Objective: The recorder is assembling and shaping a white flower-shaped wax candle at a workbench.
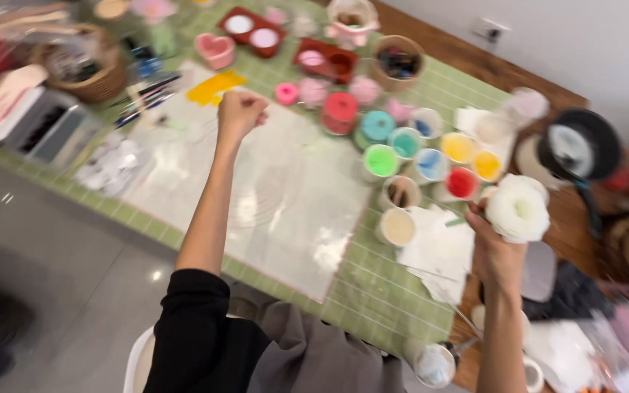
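My right hand holds a white flower-shaped object up above the table's right side. My left hand is stretched out over the far end of a clear plastic sheet, fingers curled shut; whether anything is in it is hidden by blur. A yellow patch lies just beyond that hand. Several small cups of paint in green, blue, yellow and red stand between my two hands. The whole picture is motion-blurred.
A green gridded mat covers the wooden table. Brushes, a wicker basket, red moulds, a heart-shaped pink piece and white tissue lie about. A round black item sits at the right.
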